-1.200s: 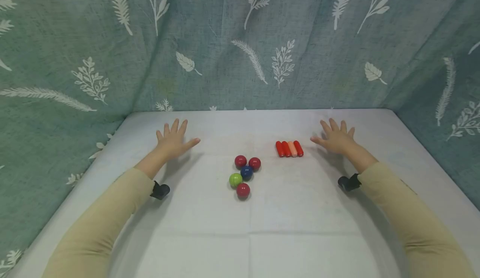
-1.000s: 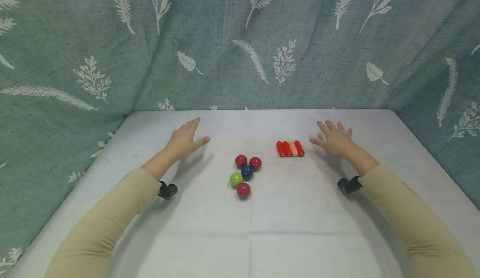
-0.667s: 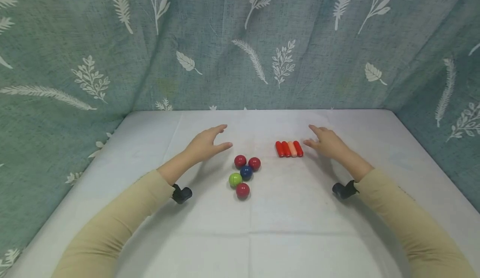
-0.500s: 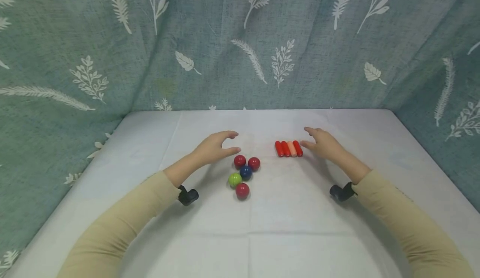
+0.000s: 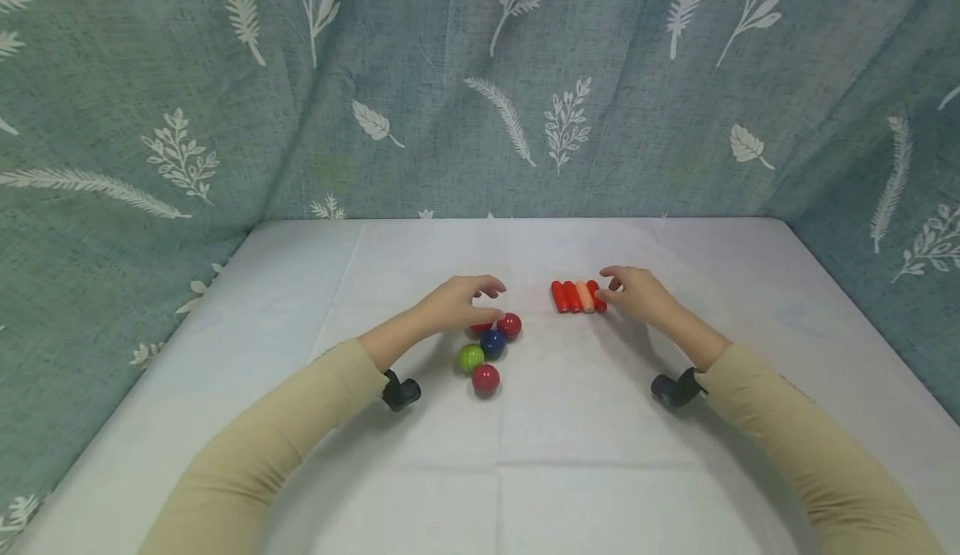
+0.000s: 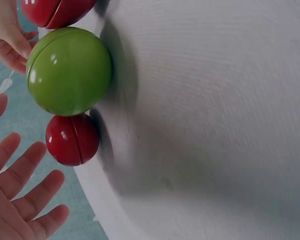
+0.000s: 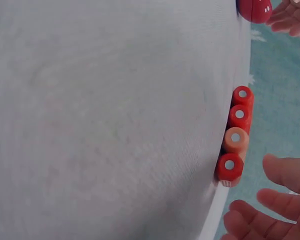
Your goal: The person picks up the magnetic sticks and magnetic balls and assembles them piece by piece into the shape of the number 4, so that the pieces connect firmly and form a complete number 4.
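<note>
My left hand [image 5: 456, 302] curves over the group of balls, thumb and fingers apart; its thumb overlaps the back-left red ball [image 5: 480, 329]. In the left wrist view its fingers [image 6: 25, 205] are spread beside a red ball [image 6: 72, 140], holding nothing. Close by sit another red ball [image 5: 510, 327], a blue ball [image 5: 492, 343], a grooved green ball [image 5: 471, 358] and a front red ball [image 5: 486, 380]. My right hand [image 5: 639, 293] is at the right end of a row of short round-ended sticks, its fingertips overlapping the last red stick [image 5: 600, 307]. The right wrist view shows a gap between them.
The row also has a salmon stick [image 5: 584, 297] and two more red sticks [image 5: 566, 297]. A white cloth [image 5: 570, 438] covers the table. A green leaf-patterned curtain [image 5: 420, 163] stands behind it and along both sides. Each wrist wears a black camera [image 5: 401, 392].
My left hand has moved right and nearer, from the table's left part to over the balls. My right hand has moved left to the sticks. The fingers of both have curved inward; balls and sticks stay put.
</note>
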Available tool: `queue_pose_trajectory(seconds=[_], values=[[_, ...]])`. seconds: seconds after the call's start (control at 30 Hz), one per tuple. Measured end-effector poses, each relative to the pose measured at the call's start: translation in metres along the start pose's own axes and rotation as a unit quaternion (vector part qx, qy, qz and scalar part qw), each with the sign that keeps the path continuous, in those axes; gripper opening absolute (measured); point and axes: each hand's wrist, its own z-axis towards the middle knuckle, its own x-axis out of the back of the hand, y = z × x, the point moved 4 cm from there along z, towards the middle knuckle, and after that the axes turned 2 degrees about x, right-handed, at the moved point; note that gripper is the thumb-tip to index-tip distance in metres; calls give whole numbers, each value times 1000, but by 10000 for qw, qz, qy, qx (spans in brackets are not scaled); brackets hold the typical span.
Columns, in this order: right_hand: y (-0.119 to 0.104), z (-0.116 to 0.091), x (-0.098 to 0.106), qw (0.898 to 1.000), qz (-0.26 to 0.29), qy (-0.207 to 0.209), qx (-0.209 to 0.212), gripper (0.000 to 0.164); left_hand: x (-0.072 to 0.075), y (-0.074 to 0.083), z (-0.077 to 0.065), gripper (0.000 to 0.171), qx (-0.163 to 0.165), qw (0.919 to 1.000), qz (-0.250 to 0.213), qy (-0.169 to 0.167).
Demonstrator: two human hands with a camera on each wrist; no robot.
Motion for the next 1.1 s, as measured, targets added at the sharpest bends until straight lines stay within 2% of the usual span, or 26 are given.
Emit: queue_pose_trajectory(seconds=[0.17,0.33,0.47,0.67,0.87,1.1], values=[[-2,3,-5,9999,-53,-128,15,45,-6,2,5,46,112,9999,-4,-125],[-5,5,-7,9994,-265,-177,117,41,-13,4,9,48,345,9985,-92,-421],[-6,7,-8,9989,-403,-211,110,39,-18,6,11,43,456,9970,-73,-615],[-4,11,-9,9986,-482,-236,43,38,-24,6,15,36,471,9966,142,-661],[-3,13,-9,9989,-344,-295,-134,40,-27,6,16,35,452,9965,133,-689],[0,12,-8,9981,-430,-397,-212,40,-26,5,17,35,408,9964,169,-719]])
